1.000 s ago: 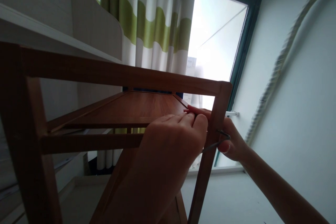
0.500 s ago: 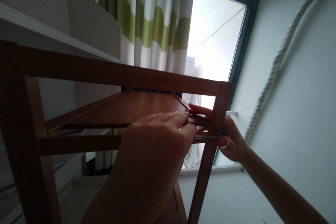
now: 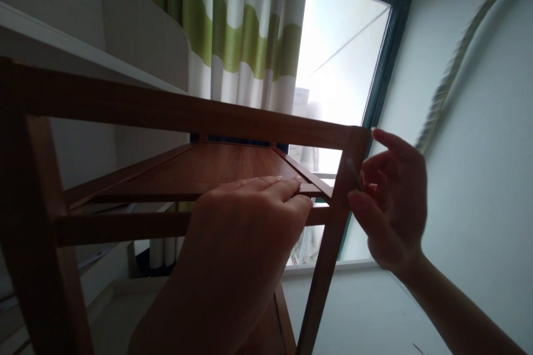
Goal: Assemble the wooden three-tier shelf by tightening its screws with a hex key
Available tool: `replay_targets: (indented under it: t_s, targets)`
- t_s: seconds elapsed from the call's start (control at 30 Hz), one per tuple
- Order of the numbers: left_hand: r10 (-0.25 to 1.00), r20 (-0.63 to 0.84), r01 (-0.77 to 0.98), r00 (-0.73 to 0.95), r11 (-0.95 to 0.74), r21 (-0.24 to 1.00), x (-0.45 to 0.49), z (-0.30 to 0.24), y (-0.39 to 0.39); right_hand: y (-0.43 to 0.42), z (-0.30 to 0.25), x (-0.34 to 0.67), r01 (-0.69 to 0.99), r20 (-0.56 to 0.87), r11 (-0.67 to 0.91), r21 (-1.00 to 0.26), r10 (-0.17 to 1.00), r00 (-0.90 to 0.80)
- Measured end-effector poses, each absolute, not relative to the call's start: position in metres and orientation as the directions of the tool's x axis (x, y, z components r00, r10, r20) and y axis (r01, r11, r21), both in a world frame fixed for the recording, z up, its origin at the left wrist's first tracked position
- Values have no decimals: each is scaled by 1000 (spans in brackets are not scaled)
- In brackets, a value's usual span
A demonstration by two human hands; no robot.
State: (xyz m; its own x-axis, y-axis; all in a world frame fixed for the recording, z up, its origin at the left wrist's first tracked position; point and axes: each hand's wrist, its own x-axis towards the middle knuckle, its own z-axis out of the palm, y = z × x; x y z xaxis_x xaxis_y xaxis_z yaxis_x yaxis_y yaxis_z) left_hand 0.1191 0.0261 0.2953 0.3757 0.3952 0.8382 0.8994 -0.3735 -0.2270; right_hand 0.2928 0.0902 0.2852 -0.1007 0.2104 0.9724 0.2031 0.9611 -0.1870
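A brown wooden shelf frame (image 3: 200, 116) fills the near view, with a shelf panel (image 3: 216, 169) set inside it. My left hand (image 3: 245, 233) lies on the front edge of that panel, fingers stretched along it. To the right of the frame's upright post (image 3: 339, 199), my right hand (image 3: 389, 199) pinches a thin metal hex key (image 3: 353, 171) between thumb and fingers, its tip at the post.
A curtain (image 3: 245, 28) with white, green and dark bands hangs behind the frame. A bright window (image 3: 345, 61) with a dark teal frame is beyond it. A pale wall (image 3: 478, 150) rises on the right, and light furniture (image 3: 104, 16) on the left.
My right hand has come out from behind the post and risen, turning the hex key from level to upright. My left hand has slid back a little along the panel edge.
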Motion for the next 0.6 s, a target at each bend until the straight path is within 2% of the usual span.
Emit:
replay_targets:
  t_s: [0.2, 0.27, 0.4, 0.6]
  targets:
    - [398, 835, 899, 380, -372, -231, 120, 297, 28, 82, 291, 295, 117, 951, 955, -274, 287, -116]
    - [398, 836, 900, 378, -369, -231, 120, 297, 28, 81, 290, 296, 84, 960, 964, -251, 260, -108]
    - [387, 840, 898, 380, -372, -235, 121, 297, 28, 83, 289, 299, 85, 985, 989, -124, 133, -106]
    - [400, 838, 906, 372, -353, -233, 120, 298, 28, 85, 289, 310, 175, 978, 977, -124, 150, -146]
